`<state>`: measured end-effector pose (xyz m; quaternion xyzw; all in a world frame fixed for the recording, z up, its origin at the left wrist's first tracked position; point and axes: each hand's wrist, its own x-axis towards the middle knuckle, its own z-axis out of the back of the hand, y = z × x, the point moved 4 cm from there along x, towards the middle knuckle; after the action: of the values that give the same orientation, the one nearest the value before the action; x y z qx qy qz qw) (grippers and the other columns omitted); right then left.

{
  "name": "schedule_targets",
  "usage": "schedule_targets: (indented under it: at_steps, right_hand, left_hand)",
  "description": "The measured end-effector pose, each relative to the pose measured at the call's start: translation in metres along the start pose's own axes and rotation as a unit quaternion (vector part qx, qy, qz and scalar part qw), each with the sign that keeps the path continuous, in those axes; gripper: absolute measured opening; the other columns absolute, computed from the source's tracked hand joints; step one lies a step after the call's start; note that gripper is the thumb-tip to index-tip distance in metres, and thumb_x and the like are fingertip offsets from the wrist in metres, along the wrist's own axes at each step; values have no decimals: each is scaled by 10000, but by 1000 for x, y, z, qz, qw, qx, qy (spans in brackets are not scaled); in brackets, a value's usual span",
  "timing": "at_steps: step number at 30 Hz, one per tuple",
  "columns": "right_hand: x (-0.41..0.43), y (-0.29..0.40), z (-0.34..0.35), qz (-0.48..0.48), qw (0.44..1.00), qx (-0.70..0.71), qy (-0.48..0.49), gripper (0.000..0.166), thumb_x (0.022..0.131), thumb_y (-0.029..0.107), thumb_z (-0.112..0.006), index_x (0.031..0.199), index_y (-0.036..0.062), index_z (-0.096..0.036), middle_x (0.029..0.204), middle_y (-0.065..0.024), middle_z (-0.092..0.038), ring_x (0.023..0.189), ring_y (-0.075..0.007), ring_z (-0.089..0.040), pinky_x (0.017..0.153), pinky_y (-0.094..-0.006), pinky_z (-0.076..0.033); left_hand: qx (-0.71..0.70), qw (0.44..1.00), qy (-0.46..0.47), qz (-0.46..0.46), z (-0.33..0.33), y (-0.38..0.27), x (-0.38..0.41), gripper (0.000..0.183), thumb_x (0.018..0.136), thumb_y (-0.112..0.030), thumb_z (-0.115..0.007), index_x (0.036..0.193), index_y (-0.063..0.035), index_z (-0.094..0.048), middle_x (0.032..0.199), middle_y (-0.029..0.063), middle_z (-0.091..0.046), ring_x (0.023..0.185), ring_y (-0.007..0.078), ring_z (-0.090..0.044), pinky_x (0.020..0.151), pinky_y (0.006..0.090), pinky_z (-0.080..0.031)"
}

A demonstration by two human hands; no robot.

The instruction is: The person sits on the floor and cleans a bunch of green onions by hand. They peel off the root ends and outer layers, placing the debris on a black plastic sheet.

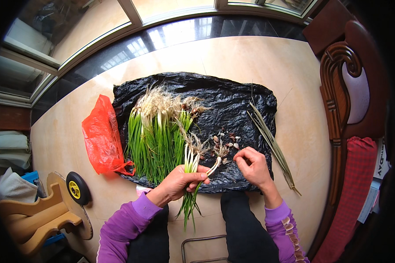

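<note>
My left hand [180, 182] grips a small bunch of scallion-like green stalks [192, 159], white ends and stringy roots pointing away from me. One stalk [214, 166] is pinched apart between thumb and finger, leaning right. To its right, my right hand [254, 167] hovers over the black plastic sheet [223, 98] with fingers curled in; whether anything sits between the fingertips is hidden. Just beyond it lie scattered skins and small pale bulb pieces [233, 144]. A big heap of the same greens [154, 141] covers the sheet's left part, tangled roots at the far end.
A red plastic bag [102, 141] rests against the sheet's left edge. Dry leaf strips [273, 144] lie across its right edge. A wooden object [42, 210] and a black wheel with yellow hub [77, 189] stand left. Carved wooden furniture [337, 98] lines the right.
</note>
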<state>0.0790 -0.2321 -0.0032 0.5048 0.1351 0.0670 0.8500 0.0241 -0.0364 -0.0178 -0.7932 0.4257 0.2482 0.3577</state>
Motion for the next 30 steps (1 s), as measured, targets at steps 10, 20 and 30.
schedule_targets:
  at_steps: [10, 20, 30]
  right_hand:
    - [-10, 5, -31, -159, 942, 279, 95, 113, 776, 96, -612, 823, 7, -560, 719, 9, -523, 575, -40, -472, 514, -187, -401]
    - [-9, 11, -36, -107, 964, 222, 101, 96, 811, 93, -583, 831, 7, -546, 673, 15, -522, 557, -25, -472, 487, -155, -378]
    - [-1, 26, -13, 55, 990, 102, 78, 57, 728, 29, -597, 746, 2, -550, 647, -39, -486, 511, -89, -450, 471, -230, -365]
  left_hand:
    - [9, 1000, -27, -13, -4, 1, 1, 222, 766, -83, -595, 972, -5, -570, 715, 55, -611, 428, 39, -367, 391, 173, -260]
    - [20, 999, -21, -19, -4, 3, 1, 220, 776, -97, -594, 976, -8, -570, 718, 47, -613, 437, 35, -375, 392, 169, -275]
    - [-15, 997, 61, 33, -7, 4, -3, 226, 793, -94, -566, 1003, -10, -559, 738, 28, -607, 443, 21, -362, 401, 163, -276]
